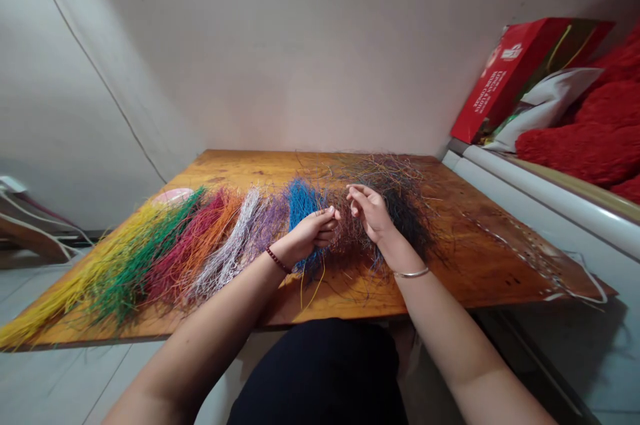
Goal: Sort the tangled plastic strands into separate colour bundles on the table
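Bundles of thin coloured strands lie side by side on a wooden table: yellow (75, 282), green (143, 262), red (187, 248), white (227, 255), purple (269, 222) and blue (303, 204). My left hand (316, 230) is closed in front of the blue bundle, thumb pressed to the fingers. A yellow strand (313, 292) hangs below it and seems to come from its grip. My right hand (369, 210) is raised over the brown strands (343, 228), beside a dark tangled pile (407, 212). Its fingers are bent and apart, and nothing shows between them.
A pink-and-white round item (173, 196) lies behind the yellow and green bundles. At the right are small strung pieces and a white cord (585, 295). A red box (505, 78) and red fluffy cloth (590, 138) sit on a raised surface beyond the table.
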Available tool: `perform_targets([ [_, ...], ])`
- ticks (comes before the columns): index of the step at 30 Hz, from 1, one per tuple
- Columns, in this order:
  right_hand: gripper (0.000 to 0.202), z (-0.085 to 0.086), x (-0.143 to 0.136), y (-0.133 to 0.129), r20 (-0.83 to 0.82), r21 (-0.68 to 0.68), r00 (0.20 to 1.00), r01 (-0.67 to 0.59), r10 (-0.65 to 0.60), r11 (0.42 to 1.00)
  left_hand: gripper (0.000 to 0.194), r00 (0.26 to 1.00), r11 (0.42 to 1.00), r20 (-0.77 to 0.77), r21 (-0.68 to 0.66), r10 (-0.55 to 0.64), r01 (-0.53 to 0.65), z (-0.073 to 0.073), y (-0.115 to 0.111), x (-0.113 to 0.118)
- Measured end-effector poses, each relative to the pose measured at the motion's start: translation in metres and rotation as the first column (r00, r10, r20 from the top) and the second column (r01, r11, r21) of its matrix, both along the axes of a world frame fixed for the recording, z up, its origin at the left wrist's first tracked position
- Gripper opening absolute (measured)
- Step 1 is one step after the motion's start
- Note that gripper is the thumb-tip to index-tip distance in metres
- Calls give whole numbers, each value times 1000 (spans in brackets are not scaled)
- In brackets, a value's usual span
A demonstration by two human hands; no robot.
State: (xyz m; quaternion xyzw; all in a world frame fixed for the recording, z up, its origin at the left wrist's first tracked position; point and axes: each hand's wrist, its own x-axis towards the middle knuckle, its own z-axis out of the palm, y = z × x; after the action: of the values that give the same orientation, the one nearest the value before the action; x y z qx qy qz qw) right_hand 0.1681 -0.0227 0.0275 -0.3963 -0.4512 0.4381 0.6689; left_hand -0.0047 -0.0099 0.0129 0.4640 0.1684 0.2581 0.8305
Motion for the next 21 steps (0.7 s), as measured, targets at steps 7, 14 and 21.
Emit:
perform_targets([
  [7, 32, -3, -7, -5, 167, -44, 964, -203, 208, 978, 27, 1000, 1000, 10, 8, 3, -3, 0, 1, -1],
  [14, 29, -8, -7, -1, 212, 9, 968, -141, 136, 990, 27, 1000, 1000, -9, 18, 12, -12, 1, 0, 0],
  [21, 33, -4, 8, 7, -9, -4, 982, 190, -190, 982, 28, 999, 998, -41, 48, -33, 35, 1, -2, 2],
])
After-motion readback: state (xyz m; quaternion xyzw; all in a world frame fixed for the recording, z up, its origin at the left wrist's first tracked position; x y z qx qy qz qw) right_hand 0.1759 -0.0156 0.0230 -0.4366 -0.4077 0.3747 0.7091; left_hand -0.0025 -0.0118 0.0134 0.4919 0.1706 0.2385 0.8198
